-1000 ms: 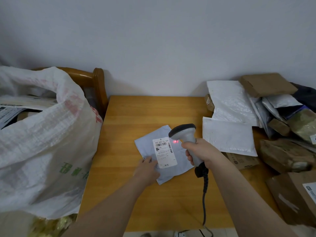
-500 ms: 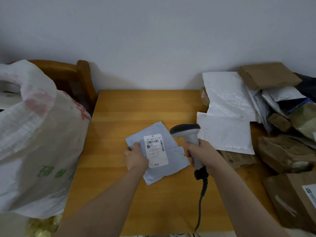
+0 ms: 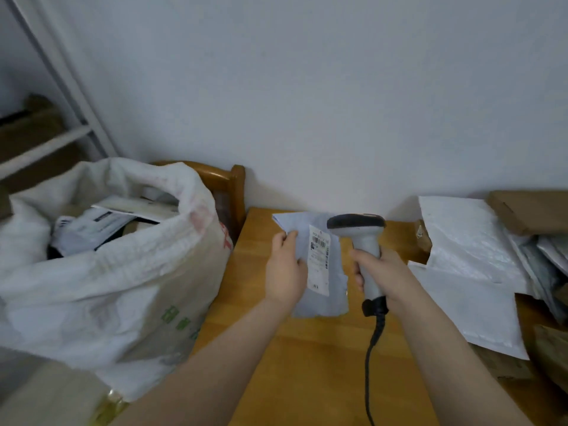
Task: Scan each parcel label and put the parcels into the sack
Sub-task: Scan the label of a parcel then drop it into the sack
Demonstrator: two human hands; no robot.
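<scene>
- The black cable (image 3: 373, 348) trails off the near edge of the worktop (image 3: 307, 379). If you swing your right arm wide, it could snag or drag.
- Your right grip (image 3: 381, 272) is wrapped round the handle of the scanner (image 3: 358, 224), whose head sits just right of the label (image 3: 319, 259).
- Your left grip (image 3: 284, 269) pinches the left edge of the pale parcel (image 3: 336, 272). The parcel looks raised off the worktop, with the label facing you. Held by one edge, this thin mailer may flop or slip.
- The sack (image 3: 123, 272) stands to the left beside the worktop, its mouth open but slumped and parcels already inside. A loose toss could catch the rim and fall outside.
- The waiting pile (image 3: 473, 250) lies near your right forearm, and a nudge may spill it.
</scene>
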